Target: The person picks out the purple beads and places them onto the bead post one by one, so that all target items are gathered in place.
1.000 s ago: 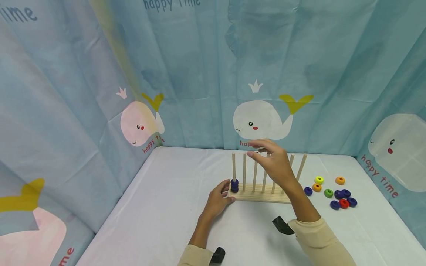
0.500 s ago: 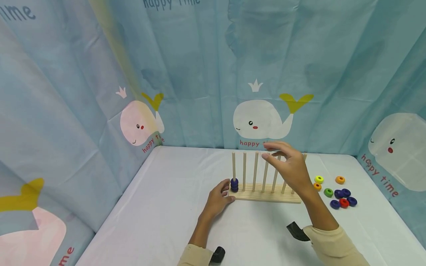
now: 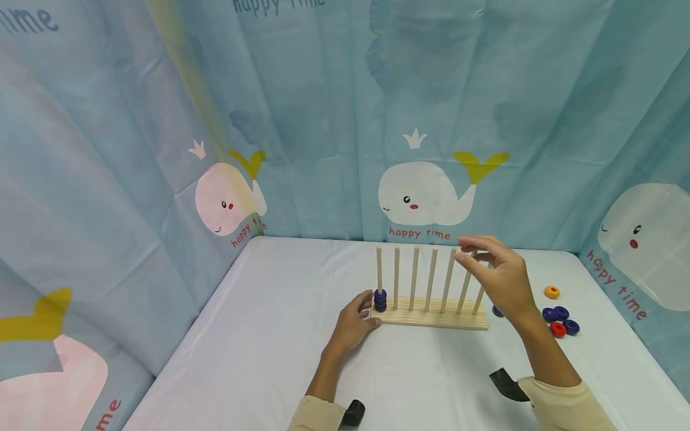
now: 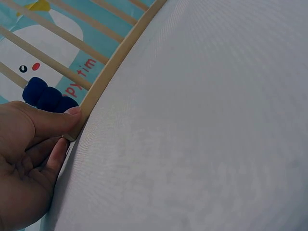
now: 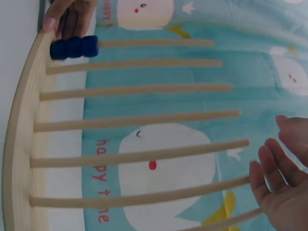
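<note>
A wooden stand with several upright pegs has a pale base [image 3: 431,321] on the white table. On its leftmost peg sits a stack of dark blue rings [image 3: 380,301], which the left wrist view also shows as blue rings [image 4: 49,97]. My left hand [image 3: 350,326] holds the left end of the base, its thumb on the front edge and its fingers round the end. Above the right-hand pegs is my right hand [image 3: 501,278], fingers loosely curved with a gap to the thumb. Nothing is in this right hand [image 5: 284,183] in the right wrist view.
Loose rings lie right of the stand: an orange ring [image 3: 551,292], a red ring [image 3: 557,330] and several blue rings [image 3: 561,313]. My right hand and forearm cover others. A curtain [image 3: 323,120] with whale prints hangs behind the table.
My right hand has moved steadily right along the tops of the pegs, now covering the yellow ring and most of the green one. My left hand and the stand have stayed put.
</note>
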Tool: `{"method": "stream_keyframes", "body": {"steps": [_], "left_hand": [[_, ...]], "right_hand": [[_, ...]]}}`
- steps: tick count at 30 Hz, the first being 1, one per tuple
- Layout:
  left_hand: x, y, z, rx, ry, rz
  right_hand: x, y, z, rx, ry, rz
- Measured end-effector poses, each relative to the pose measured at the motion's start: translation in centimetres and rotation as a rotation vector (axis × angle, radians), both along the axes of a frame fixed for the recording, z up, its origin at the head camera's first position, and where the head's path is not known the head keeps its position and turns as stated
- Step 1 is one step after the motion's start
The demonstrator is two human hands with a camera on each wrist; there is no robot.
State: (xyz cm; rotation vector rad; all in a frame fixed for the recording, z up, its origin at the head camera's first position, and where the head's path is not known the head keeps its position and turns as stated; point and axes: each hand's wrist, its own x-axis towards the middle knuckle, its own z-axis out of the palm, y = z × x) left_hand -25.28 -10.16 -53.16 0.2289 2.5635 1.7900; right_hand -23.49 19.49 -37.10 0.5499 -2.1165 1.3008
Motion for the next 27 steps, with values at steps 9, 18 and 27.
{"method": "stream_keyframes", "body": {"steps": [9,18,27], "left_hand": [[0.0,0.0,-0.1,0.008,0.006,0.0],[0.0,0.0,-0.2,0.003,0.006,0.002],[0.0,0.0,0.0,0.008,0.01,-0.01]], "right_hand": [[0.4,2.9,-1.2,-0.026,-0.011,-0.018],[1.4,5.6,-2.5,-0.016,-0.057,-0.138],[2.1,9.1,-4.4,0.021,-0.16,-0.253]]}}
